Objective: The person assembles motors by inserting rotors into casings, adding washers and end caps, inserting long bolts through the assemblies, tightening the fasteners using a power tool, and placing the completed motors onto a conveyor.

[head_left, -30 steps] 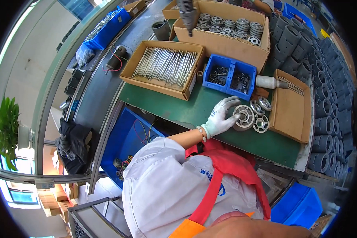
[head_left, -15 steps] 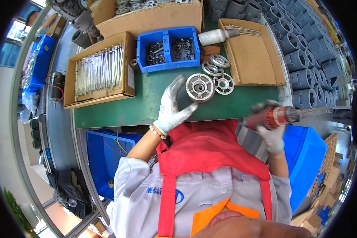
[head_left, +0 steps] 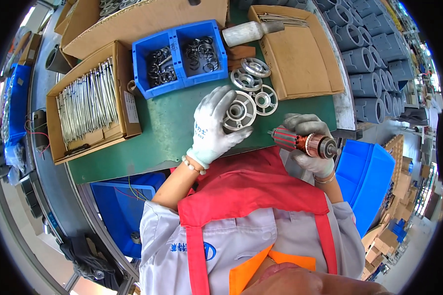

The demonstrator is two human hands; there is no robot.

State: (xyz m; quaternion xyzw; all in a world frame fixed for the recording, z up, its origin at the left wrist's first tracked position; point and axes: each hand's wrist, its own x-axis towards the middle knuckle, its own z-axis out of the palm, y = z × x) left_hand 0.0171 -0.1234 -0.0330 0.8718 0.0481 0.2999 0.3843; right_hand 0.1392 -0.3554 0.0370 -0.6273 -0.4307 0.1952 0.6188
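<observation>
My left hand (head_left: pixel 215 123), in a white and grey glove, curves round the left side of a spoked metal end cover (head_left: pixel 246 121). Its fingers touch the upper left rim and its thumb lies below. Three similar covers (head_left: pixel 264 100) rest on the green bench just behind and to the right, partly overlapping. Over the bench's front edge, my gloved right hand (head_left: pixel 307 129) grips a motor armature (head_left: pixel 290 139) with red windings and a copper commutator. The armature lies nearly level, its shaft ends sticking out left and right.
A blue two-part bin (head_left: pixel 155 91) of small rings stands behind my left hand. Left of it is a carton (head_left: pixel 130 110) of metal rods; at right, a carton (head_left: pixel 305 73) holds a few rods. A white bottle (head_left: pixel 241 34) lies between. Grey housings (head_left: pixel 369 110) are stacked far right.
My left hand has closed in on the end cover. The armature, blurred before, has come left and turned to lie more clearly in view. The whole view has shifted and turned slightly.
</observation>
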